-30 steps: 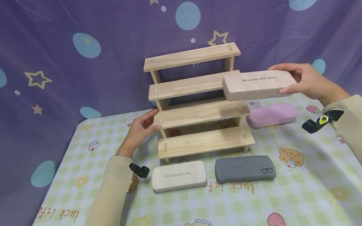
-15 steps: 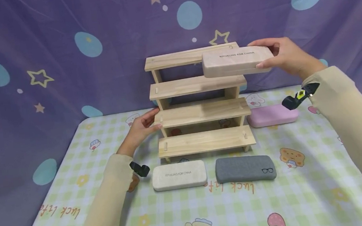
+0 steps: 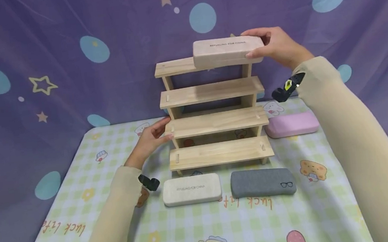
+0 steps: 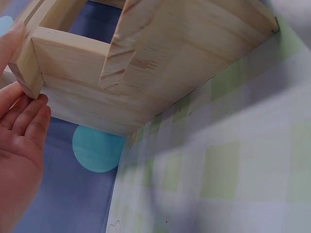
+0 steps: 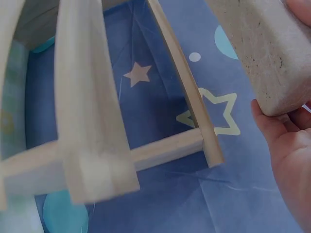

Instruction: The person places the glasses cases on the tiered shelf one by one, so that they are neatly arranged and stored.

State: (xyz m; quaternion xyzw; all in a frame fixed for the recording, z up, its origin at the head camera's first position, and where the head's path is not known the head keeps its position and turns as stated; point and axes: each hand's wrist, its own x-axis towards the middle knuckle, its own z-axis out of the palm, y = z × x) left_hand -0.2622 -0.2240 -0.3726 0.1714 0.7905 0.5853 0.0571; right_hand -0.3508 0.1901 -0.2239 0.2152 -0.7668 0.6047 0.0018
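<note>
A beige glasses case [image 3: 227,50] lettered "REFUELING FOR CHINA" is pinched at its right end by my right hand [image 3: 278,47]. In the head view it covers much of the top board of the tiered wooden display shelf [image 3: 215,122]. From the right wrist, the case [image 5: 272,53] appears apart from the top board. My left hand [image 3: 150,139] holds the shelf's left side at the third board down. In the left wrist view, the fingers of that hand [image 4: 22,141] lie under a board end, with the thumb on its other side.
On the checked tablecloth [image 3: 177,233], a cream glasses case [image 3: 191,190] and a grey glasses case [image 3: 263,182] lie before the shelf. A pink glasses case [image 3: 292,125] lies to its right, near my right forearm. Behind the shelf hangs a purple patterned curtain [image 3: 127,25].
My right hand has carried the beige case up and leftward, from beside the second board to the height of the top board. My left hand has stayed on the shelf.
</note>
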